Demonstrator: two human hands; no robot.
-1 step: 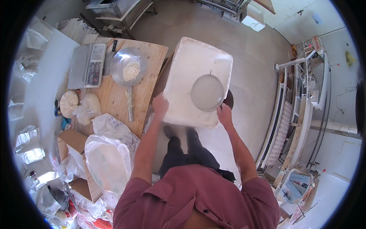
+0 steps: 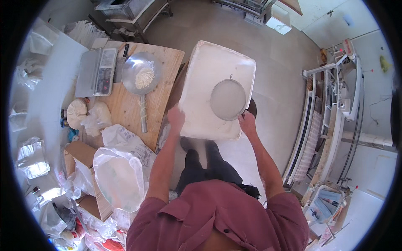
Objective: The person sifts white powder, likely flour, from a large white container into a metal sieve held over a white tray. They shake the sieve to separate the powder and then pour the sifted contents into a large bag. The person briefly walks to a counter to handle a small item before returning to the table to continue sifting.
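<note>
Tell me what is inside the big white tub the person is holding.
A round mesh sieve lies in the white tub, toward its right side. The rest looks white and powdery. Whatever sits beneath the sieve is covered.

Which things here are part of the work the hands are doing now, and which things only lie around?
In use:
- left hand and right hand, gripping the near edge of the white tray
- round sieve lying in the tray

Lying about:
- metal pan with pale shreds, on the wooden table
- scale
- open flour sack
- cardboard box
</note>
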